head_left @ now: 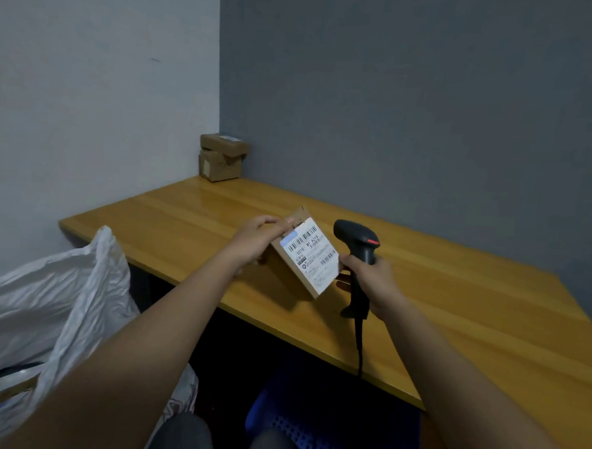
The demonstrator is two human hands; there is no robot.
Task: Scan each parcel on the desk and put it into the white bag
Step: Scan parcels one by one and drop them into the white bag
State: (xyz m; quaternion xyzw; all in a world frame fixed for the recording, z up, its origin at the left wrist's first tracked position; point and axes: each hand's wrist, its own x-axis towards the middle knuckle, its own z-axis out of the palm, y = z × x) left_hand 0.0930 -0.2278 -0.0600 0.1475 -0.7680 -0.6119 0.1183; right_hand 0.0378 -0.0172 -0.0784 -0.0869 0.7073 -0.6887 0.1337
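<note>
our left hand [257, 237] holds a brown box [301, 259] tipped up above the desk [455, 301], and our right hand [370, 279] grips the black scanner [357, 241] just beside it

The room was dim and evenly lit, with soft shadows under the parcel [303, 259] on the desk [455, 301]. Wide-angle distortion bent the edges; the whole picture was slightly soft, without glare.

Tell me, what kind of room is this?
Probably a small parcel-sorting corner: a person holds a scanner beside a labelled box, more boxes sit on the desk, and a white bag waits.
</note>
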